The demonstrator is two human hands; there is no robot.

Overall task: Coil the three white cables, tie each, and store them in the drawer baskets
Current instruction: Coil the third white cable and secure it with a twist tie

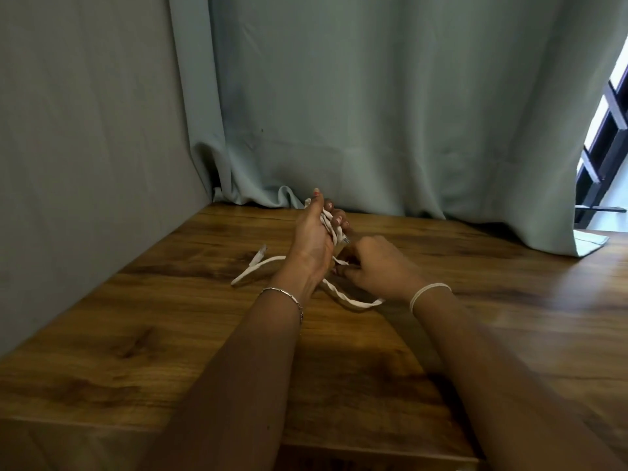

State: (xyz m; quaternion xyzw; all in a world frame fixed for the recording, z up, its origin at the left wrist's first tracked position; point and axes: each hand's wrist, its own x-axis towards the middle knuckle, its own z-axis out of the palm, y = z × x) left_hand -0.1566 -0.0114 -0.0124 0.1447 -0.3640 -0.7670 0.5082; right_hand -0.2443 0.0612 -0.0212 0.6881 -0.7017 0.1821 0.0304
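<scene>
A flat white cable [350, 301] is partly wound into loops inside my left hand [314, 237], which is raised upright over the wooden table [136, 334] with its fingers closed around the loops. My right hand [375, 266] sits just right of it, low over the table, pinching a strand of the same cable. The loose tail curves on the table below both hands and runs left to a white plug end [259, 252]. Only this one cable shows; no drawer or basket is in view.
A grey-green curtain [373, 113] hangs along the table's back edge, its hem resting on the wood. A grey wall [85, 147] bounds the left side. At the far right a window with a dark frame [608, 130] shows past the curtain.
</scene>
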